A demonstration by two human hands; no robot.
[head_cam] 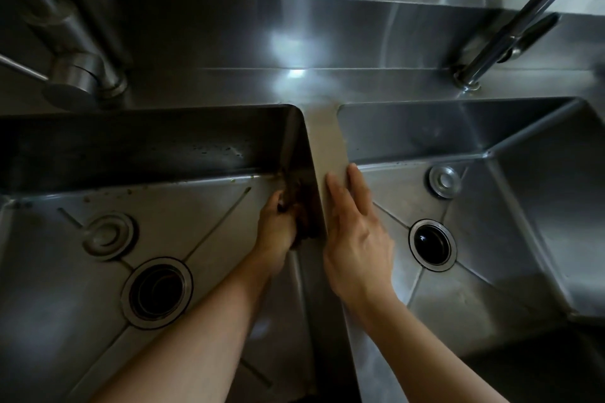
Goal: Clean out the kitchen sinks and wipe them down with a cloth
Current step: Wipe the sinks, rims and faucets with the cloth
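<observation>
Two stainless steel sinks lie side by side, the left sink (196,216) and the right sink (510,206), split by a narrow divider (324,141). My left hand (278,232) is down in the left sink and grips a dark brown cloth (299,203), pressing it against the divider's inner wall near the back corner. My right hand (357,239) rests flat on top of the divider with straight fingers pointing away from me. Small brown specks dot the left sink's back wall and floor edge.
Each sink has an open drain, the left drain (157,293) and the right drain (432,245), and a round overflow cap beside it. A faucet base (88,75) stands behind the left sink, a slanted faucet pipe (510,20) behind the right.
</observation>
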